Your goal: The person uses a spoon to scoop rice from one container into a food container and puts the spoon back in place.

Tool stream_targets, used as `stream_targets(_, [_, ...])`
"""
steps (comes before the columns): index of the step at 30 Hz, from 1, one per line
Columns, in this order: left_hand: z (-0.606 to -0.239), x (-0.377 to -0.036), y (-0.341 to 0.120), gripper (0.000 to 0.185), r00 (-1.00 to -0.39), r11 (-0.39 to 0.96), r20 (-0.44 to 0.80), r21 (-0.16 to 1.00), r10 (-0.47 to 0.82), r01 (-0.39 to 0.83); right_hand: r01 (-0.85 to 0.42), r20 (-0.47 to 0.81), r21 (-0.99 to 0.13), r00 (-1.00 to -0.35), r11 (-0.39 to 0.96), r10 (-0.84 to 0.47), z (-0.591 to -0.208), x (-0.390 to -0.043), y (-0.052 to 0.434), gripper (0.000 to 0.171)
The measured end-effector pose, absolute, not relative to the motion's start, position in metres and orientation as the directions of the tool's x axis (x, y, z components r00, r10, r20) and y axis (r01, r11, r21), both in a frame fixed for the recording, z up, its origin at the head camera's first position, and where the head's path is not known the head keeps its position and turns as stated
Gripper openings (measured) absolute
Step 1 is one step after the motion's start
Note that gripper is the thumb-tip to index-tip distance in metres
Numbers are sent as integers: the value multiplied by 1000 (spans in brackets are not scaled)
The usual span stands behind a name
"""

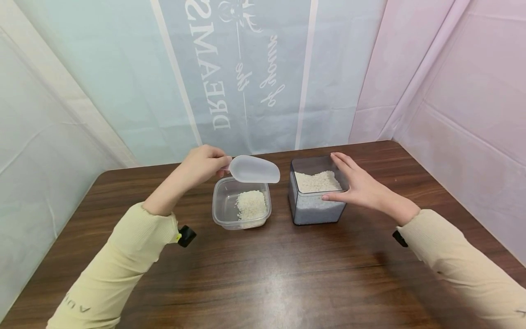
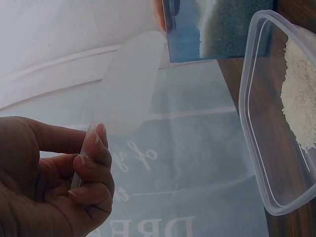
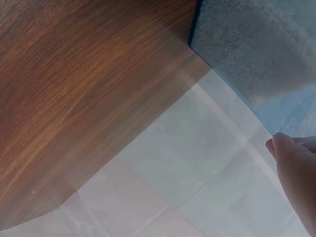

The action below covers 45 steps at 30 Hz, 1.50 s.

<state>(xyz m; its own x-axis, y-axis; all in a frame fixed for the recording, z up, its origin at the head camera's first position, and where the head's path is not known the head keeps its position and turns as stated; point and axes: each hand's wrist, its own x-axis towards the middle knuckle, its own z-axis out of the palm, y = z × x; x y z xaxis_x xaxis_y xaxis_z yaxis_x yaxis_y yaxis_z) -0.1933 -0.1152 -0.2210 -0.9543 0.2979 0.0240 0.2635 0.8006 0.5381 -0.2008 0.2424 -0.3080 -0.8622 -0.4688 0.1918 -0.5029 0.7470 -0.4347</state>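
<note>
My left hand pinches the handle of a translucent white scoop and holds it in the air over the back rim of a low clear tub with a small heap of rice in it. In the left wrist view the scoop juts out past my fingers, beside the tub. My right hand rests with straight fingers against the right side of a taller clear square container partly filled with rice. The right wrist view shows a fingertip at the container's corner.
Both containers stand on a dark wooden table near its back edge. Pale paper backdrops close in the table at the back and both sides; the middle sheet carries printed lettering. Bare wood lies between me and the containers.
</note>
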Motion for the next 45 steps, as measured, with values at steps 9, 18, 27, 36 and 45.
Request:
stream_targets(9, [-217,-194,-111,29,-951,790,29,550,306,271,-505,203,-425,-862,751,-465,-307,-200,242,102])
stream_targets(18, [-211,-196,-107,28,-949,780,51,556,312,287,-505,199,-430,-862,749,-466,-307,-202,241,101])
stream_targets(27, [-206,-200,-99,28,-948,786,51,546,314,290,-498,195,-432,-866,752,-461,-307,-203,241,102])
stream_targets(36, [-202,-203,-92,28,-949,796,57,530,309,291,-502,200,-427,-864,752,-463,-306,-203,241,102])
stream_targets(45, [-199,-206,-85,27,-950,802,85,517,300,299,-497,195,-419,-867,760,-459,-305,-203,240,102])
